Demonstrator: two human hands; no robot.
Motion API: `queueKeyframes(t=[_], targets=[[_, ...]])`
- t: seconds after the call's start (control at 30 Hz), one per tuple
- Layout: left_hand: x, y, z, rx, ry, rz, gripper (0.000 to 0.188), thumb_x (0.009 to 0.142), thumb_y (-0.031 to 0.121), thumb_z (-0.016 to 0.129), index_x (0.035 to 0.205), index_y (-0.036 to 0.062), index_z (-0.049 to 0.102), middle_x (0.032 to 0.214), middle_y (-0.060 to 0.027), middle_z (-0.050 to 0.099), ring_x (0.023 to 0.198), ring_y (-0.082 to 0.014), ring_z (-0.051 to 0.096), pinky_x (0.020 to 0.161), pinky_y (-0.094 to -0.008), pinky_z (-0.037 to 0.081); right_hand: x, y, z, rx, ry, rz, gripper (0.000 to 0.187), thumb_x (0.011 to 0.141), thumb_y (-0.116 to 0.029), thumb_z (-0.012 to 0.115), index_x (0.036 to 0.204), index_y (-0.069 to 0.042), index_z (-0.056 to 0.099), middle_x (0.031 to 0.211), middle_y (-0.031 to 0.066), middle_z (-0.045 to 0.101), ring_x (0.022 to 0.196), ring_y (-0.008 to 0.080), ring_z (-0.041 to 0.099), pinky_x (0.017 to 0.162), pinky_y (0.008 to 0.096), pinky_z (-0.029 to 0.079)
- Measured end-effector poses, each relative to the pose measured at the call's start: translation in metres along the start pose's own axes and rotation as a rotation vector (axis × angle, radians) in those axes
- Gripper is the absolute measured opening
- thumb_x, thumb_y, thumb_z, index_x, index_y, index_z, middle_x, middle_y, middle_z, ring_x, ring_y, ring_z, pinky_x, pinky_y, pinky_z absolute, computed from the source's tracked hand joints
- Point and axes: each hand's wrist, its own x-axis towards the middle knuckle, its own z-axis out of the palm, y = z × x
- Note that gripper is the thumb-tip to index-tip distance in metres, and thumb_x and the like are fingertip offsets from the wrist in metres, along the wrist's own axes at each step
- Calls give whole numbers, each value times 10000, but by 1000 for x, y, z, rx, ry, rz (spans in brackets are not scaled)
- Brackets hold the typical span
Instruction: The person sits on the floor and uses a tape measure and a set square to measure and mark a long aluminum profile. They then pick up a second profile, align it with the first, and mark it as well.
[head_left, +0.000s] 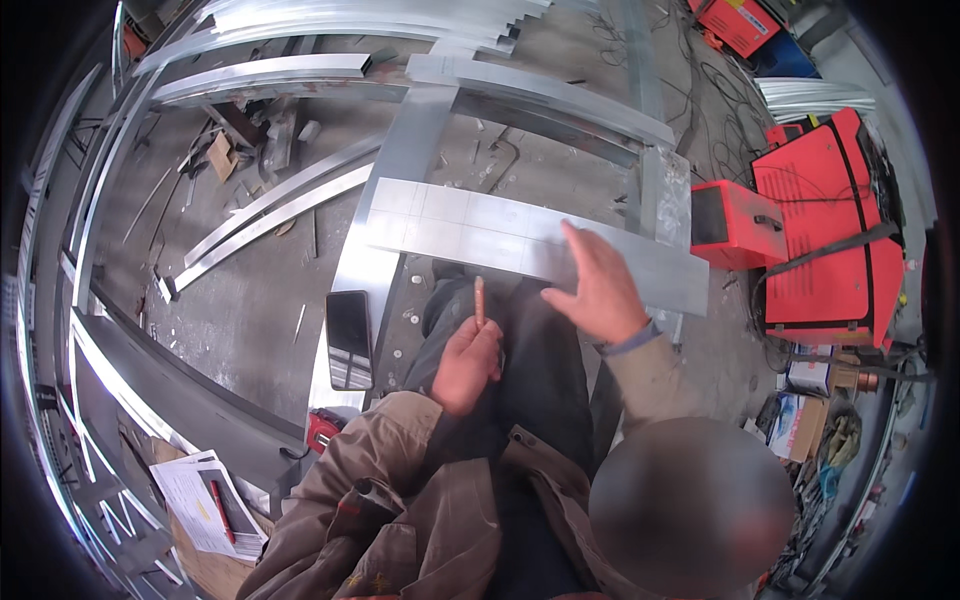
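My left hand [468, 362] is closed round a brown pencil [479, 298], its tip pointing up and away from me above my lap. Fingers apart, my right hand [605, 285] is over the near edge of a flat metal strip [460, 222]; whether it touches the metal I cannot tell. Thin straight lines divide the left part of this strip into rectangles. The strip lies crosswise in front of my knees, its left end on a wide metal beam [405, 140]. A dark phone [348, 335] rests on the beam to the left of my lap.
A red tape measure [322, 430] sits beside my left sleeve, with papers [195, 500] and a red pen [222, 510] further left. Red machine cases [815, 230] stand at the right. Loose metal bars [270, 220] lean at the left, and cables [735, 100] trail over the floor.
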Motion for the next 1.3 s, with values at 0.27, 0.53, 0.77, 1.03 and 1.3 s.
queueKeyframes(t=[0.27,0.53,0.77,1.03,1.3], targets=[[12,-12,-2,50,80,-53,320,1127,347,727,939,115,613,738,29,556,611,-89,526,612,-283,485,45,86,34,-220,-110,109,1043,893,-717,827,1587,14,559,1433,255,684,1373,433,635,1185,523,470],[7,-15,-2,137,24,0,341,1123,360,735,948,85,635,787,28,600,634,-76,586,608,-262,488,76,78,19,-182,-185,268,841,821,-671,908,1266,-2,660,1140,175,752,1047,385,738,908,498,567],[9,-21,-3,162,4,18,330,1143,302,716,914,100,591,780,24,602,639,-77,604,616,-260,482,54,61,-19,-155,-193,57,828,700,-461,1024,1314,-41,662,1092,160,729,1084,385,724,908,489,570],[8,-23,-1,203,-26,21,307,1145,302,717,959,78,622,816,25,605,676,-70,599,643,-260,501,23,56,-8,-128,-200,52,783,694,-362,1028,1324,-40,691,1242,171,755,1175,401,722,989,499,580],[9,-29,-3,274,-5,7,332,1134,354,721,978,75,632,844,23,603,697,-72,590,661,-273,512,22,63,5,-61,-299,78,908,654,-330,1047,1420,-29,662,1371,182,749,1251,389,715,1054,465,569]])
